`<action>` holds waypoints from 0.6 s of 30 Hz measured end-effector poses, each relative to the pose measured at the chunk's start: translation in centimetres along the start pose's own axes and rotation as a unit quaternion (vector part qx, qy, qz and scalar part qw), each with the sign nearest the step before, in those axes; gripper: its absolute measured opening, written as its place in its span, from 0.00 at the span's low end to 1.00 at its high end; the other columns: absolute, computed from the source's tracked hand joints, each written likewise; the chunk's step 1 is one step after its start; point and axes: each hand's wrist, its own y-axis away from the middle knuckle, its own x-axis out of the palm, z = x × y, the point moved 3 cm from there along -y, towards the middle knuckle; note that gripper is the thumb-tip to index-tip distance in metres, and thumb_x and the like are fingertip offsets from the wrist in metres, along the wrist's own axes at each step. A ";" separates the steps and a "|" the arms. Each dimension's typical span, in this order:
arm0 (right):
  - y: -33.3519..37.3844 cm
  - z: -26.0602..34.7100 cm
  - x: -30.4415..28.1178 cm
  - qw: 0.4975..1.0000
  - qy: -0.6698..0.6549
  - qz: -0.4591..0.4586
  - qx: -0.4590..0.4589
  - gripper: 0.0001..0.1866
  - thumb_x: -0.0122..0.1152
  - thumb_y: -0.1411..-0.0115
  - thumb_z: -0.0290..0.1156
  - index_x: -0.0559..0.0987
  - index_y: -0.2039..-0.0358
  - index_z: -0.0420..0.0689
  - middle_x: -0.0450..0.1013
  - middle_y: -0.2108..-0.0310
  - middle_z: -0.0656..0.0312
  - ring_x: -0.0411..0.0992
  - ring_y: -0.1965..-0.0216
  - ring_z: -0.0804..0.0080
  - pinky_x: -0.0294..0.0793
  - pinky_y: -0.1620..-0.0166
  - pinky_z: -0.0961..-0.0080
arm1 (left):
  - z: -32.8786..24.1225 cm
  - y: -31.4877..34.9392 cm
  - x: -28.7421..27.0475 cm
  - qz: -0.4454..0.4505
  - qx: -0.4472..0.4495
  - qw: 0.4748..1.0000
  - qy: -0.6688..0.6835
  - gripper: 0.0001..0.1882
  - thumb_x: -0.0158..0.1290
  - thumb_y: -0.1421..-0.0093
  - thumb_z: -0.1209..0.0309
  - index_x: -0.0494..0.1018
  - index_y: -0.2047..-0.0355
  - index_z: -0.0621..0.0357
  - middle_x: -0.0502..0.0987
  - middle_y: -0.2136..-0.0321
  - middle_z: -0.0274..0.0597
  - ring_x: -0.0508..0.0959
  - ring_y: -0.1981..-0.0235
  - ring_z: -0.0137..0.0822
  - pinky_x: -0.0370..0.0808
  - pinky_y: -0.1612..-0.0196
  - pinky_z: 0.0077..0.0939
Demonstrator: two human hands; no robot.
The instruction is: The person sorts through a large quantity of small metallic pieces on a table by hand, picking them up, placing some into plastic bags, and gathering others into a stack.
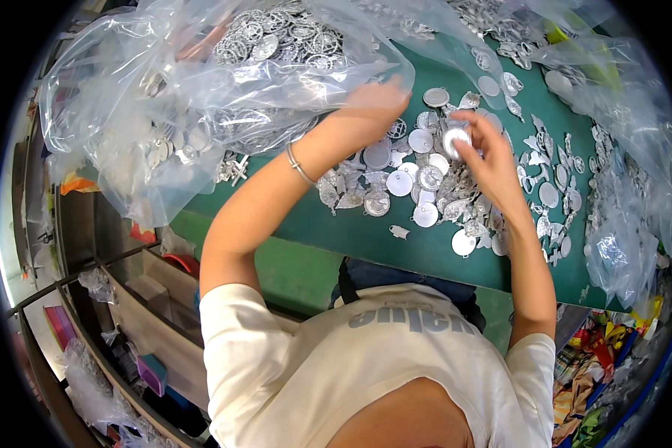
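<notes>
My right hand (pixel 491 160) pinches a shiny round silver pendant (pixel 457 140) between thumb and fingers, above a spread of metal charms. My left hand (pixel 381 97) is by the rim of a large clear plastic bag (pixel 276 78); plastic film and blur hide its fingers, so I cannot tell whether they grip anything. Inside that bag lies a heap of silver openwork charms (pixel 291 33). Between and below my hands, loose round pendants (pixel 399 183) and other charms of mixed shapes lie scattered on the green tabletop (pixel 313 235).
Another group of charms (pixel 549 194) lies right of my right forearm. Clear plastic bags (pixel 627 231) with more metal pieces line the right side. A small cross charm (pixel 239 170) lies beside the big bag. Open drawers (pixel 160 299) stand at lower left, colourful wrappers (pixel 597 351) at lower right.
</notes>
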 end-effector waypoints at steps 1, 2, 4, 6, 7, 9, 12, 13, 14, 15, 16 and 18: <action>1.3 0.4 -0.2 0.999 0.013 0.047 0.004 0.16 0.63 0.56 0.22 0.75 0.63 0.41 0.72 0.72 0.59 0.68 0.67 0.63 0.63 0.57 0.70 | 0.6 -0.1 0.0 -0.003 0.008 1.000 0.022 0.10 0.51 0.52 0.80 0.72 0.67 0.63 0.71 0.69 0.45 0.76 0.70 0.47 0.73 0.69 0.37; 2.0 0.5 -0.2 0.995 0.027 0.096 0.007 0.17 0.63 0.56 0.22 0.75 0.62 0.41 0.72 0.71 0.59 0.68 0.67 0.63 0.63 0.57 0.71 | 0.8 -0.1 0.1 -0.006 0.015 0.999 0.044 0.09 0.51 0.52 0.80 0.72 0.68 0.63 0.71 0.70 0.46 0.76 0.71 0.47 0.72 0.70 0.36; 2.7 0.8 1.0 0.960 0.216 0.099 -0.151 0.19 0.63 0.56 0.22 0.75 0.59 0.41 0.71 0.72 0.59 0.68 0.66 0.64 0.63 0.58 0.70 | 0.4 0.0 -0.1 -0.083 0.011 0.995 0.059 0.06 0.51 0.50 0.78 0.71 0.70 0.64 0.70 0.71 0.46 0.75 0.75 0.42 0.71 0.73 0.33; 3.0 1.2 1.9 0.908 0.331 0.109 -0.233 0.20 0.63 0.56 0.23 0.75 0.59 0.41 0.71 0.73 0.59 0.67 0.66 0.64 0.62 0.59 0.69 | -0.2 0.5 -0.8 -0.136 -0.015 0.980 0.141 0.04 0.51 0.47 0.76 0.71 0.71 0.63 0.70 0.72 0.45 0.74 0.77 0.40 0.70 0.75 0.32; 2.8 1.2 2.1 0.895 0.355 0.122 -0.240 0.19 0.63 0.56 0.23 0.75 0.60 0.41 0.70 0.73 0.59 0.67 0.66 0.64 0.62 0.60 0.69 | -1.3 1.2 -2.3 -0.151 -0.043 0.964 0.214 0.04 0.50 0.46 0.74 0.70 0.71 0.62 0.71 0.73 0.45 0.74 0.77 0.40 0.70 0.76 0.32; 2.6 1.5 2.1 0.884 0.370 0.127 -0.257 0.16 0.63 0.57 0.23 0.76 0.63 0.41 0.69 0.73 0.59 0.66 0.67 0.63 0.62 0.61 0.69 | -2.3 3.1 -2.8 -0.118 -0.114 0.868 0.468 0.05 0.50 0.43 0.71 0.70 0.70 0.60 0.71 0.75 0.42 0.71 0.78 0.36 0.67 0.79 0.27; 2.4 1.5 1.7 0.908 0.310 0.126 -0.252 0.12 0.61 0.55 0.21 0.75 0.68 0.41 0.67 0.73 0.59 0.64 0.69 0.63 0.62 0.62 0.70 | -3.3 7.3 -2.3 -0.024 -0.218 0.566 0.795 0.07 0.49 0.41 0.69 0.70 0.66 0.59 0.67 0.79 0.36 0.68 0.81 0.26 0.63 0.83 0.16; 2.5 0.8 1.0 0.925 0.267 0.141 -0.229 0.11 0.61 0.54 0.21 0.74 0.68 0.41 0.67 0.72 0.60 0.64 0.70 0.65 0.62 0.63 0.70 | -4.0 8.9 -2.3 -0.032 -0.251 0.513 0.820 0.07 0.49 0.41 0.69 0.69 0.65 0.58 0.67 0.79 0.35 0.68 0.81 0.26 0.63 0.83 0.16; 2.7 0.1 0.6 0.940 0.224 0.156 -0.203 0.10 0.61 0.53 0.20 0.73 0.68 0.41 0.66 0.72 0.61 0.64 0.70 0.66 0.62 0.64 0.71 | -4.5 10.1 -2.1 -0.039 -0.283 0.457 0.843 0.08 0.48 0.40 0.68 0.69 0.64 0.58 0.67 0.80 0.34 0.67 0.81 0.26 0.64 0.83 0.15; 2.9 -0.4 0.1 0.977 0.104 0.109 -0.150 0.10 0.60 0.51 0.22 0.73 0.66 0.41 0.67 0.72 0.61 0.65 0.70 0.68 0.63 0.64 0.72 | -4.6 11.4 -1.1 -0.040 -0.288 0.442 0.849 0.07 0.48 0.40 0.69 0.70 0.64 0.58 0.68 0.79 0.35 0.68 0.81 0.27 0.65 0.83 0.16; 3.5 -0.8 -0.2 0.994 -0.018 0.063 -0.093 0.10 0.59 0.48 0.23 0.72 0.65 0.40 0.67 0.71 0.61 0.65 0.71 0.69 0.64 0.64 0.73 | -4.6 13.0 0.5 -0.042 -0.294 0.426 0.854 0.07 0.48 0.40 0.70 0.70 0.64 0.58 0.68 0.78 0.35 0.69 0.80 0.27 0.66 0.83 0.17; 4.4 -1.5 -0.7 0.970 -0.241 0.011 0.014 0.09 0.55 0.43 0.27 0.71 0.63 0.40 0.68 0.70 0.62 0.65 0.71 0.72 0.65 0.66 0.76 | -4.9 14.3 1.3 -0.030 -0.317 0.529 0.786 0.06 0.48 0.41 0.73 0.72 0.65 0.58 0.70 0.77 0.37 0.72 0.78 0.29 0.68 0.82 0.21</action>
